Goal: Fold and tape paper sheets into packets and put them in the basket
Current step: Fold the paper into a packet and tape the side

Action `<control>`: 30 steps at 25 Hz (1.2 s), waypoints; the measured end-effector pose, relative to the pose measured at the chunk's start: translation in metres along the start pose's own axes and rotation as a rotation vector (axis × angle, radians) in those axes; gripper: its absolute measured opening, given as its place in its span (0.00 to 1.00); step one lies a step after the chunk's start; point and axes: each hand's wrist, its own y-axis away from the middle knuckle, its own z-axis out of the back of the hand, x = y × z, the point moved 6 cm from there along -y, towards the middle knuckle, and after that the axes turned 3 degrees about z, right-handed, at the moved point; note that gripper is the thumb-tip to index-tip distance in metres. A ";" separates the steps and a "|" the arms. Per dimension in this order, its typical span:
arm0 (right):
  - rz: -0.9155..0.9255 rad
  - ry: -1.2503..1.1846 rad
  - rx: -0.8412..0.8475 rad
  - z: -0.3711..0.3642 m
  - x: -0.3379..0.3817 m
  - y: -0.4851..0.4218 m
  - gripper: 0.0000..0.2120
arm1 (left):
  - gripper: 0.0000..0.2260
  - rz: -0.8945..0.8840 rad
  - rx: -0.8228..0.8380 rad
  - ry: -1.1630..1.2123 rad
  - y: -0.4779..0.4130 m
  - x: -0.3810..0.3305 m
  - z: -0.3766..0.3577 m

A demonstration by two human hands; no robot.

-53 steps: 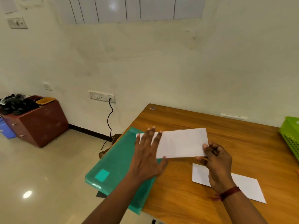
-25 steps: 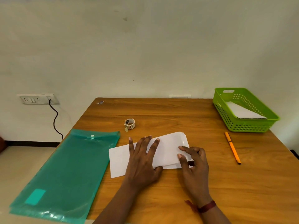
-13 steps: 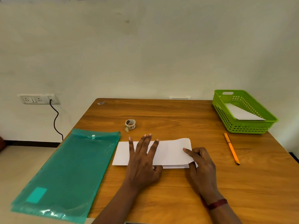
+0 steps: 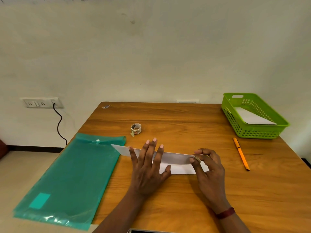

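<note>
Brown wood makes up the bench (image 4: 168,199), set against a pale wall. Near its middle lies a white paper (image 4: 176,161), partly folded, with its far flap lifted. The left hand (image 4: 148,169) lies flat on it with straight fingers, a wide grip pressing down. The right hand (image 4: 208,172) pinches the paper's right end, thumb against finger. A tape roll (image 4: 136,128) sits just behind it, its print too small to read. A green basket (image 4: 259,133) at the far right holds a white packet (image 4: 252,117).

White paper (image 4: 175,161), teal folder (image 4: 72,175), perforated lime-green basket (image 4: 259,132), orange pen (image 4: 241,153), wood-grain table (image 4: 185,115).
</note>
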 end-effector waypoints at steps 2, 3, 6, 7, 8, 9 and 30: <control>-0.059 -0.132 0.021 -0.001 0.001 -0.002 0.04 | 0.45 -0.029 0.034 -0.020 0.000 0.000 -0.003; -0.115 -0.204 0.035 -0.003 0.001 -0.002 0.03 | 0.47 -0.050 0.058 -0.025 0.000 -0.001 -0.005; -0.244 -0.344 0.085 -0.013 0.001 -0.001 0.05 | 0.51 -0.052 0.095 -0.050 0.002 0.001 -0.006; -0.259 -0.369 0.106 -0.015 0.003 0.000 0.05 | 0.52 -0.042 0.092 -0.057 0.002 0.002 -0.005; -0.272 -0.395 0.129 -0.016 0.004 0.001 0.05 | 0.52 -0.033 0.087 -0.064 0.003 0.002 -0.004; -0.287 -0.425 0.155 -0.017 0.006 0.001 0.07 | 0.52 -0.022 0.080 -0.072 0.003 0.003 -0.002; -0.290 -0.300 0.503 -0.001 0.008 -0.006 0.13 | 0.41 0.030 0.084 -0.040 0.003 0.005 -0.002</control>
